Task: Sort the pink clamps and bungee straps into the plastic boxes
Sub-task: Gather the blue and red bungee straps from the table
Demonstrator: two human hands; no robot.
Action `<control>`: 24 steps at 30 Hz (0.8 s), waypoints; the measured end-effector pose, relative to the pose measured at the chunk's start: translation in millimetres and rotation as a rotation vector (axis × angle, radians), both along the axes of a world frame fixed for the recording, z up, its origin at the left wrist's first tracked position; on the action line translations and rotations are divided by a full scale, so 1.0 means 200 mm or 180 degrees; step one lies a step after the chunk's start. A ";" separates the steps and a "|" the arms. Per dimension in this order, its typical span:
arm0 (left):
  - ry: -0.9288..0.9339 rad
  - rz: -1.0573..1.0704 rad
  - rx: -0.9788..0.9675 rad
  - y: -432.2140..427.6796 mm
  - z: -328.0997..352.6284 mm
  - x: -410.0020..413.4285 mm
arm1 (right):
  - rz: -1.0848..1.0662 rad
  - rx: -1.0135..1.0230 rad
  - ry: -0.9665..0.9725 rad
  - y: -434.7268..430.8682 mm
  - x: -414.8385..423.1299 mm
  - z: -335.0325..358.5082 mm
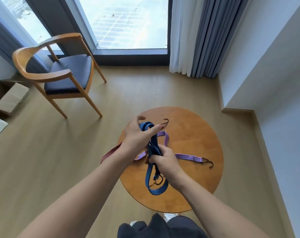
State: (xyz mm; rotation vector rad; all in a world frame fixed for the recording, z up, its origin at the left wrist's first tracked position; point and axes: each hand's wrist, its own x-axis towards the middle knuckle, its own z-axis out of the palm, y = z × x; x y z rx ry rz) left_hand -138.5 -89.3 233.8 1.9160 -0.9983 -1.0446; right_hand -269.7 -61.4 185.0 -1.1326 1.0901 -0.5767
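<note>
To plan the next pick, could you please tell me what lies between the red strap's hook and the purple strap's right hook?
Nothing: the head view shows only bare table between the red hook and the purple hook.

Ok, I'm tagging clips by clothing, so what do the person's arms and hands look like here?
The left forearm and right forearm are bare as far as the frame shows, with no sleeves. The left hand and right hand wear no gloves, and no watch, ring or bracelet is visible.
</note>
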 end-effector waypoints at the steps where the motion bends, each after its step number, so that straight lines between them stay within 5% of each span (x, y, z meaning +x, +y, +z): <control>1: 0.0171 -0.0006 0.0262 0.02 -0.04 0.01 | -0.0025 0.0111 -0.0097 0.00 -0.01 -0.02; 7: 0.2674 -0.0279 0.1125 0.23 -0.32 0.03 | 0.0537 0.0645 -0.0082 0.02 -0.05 -0.16; 11: 0.2659 -0.0120 0.1105 0.28 -0.47 0.02 | 0.0904 0.0968 0.0020 0.07 -0.05 -0.29; 19: 0.2598 0.1356 0.0913 0.30 -0.61 0.05 | 0.1469 0.0623 0.0516 0.04 0.03 -0.42; 24: 0.2573 0.2396 0.0673 0.25 -0.65 0.22 | 0.0569 0.1020 0.0259 -0.12 0.11 -0.54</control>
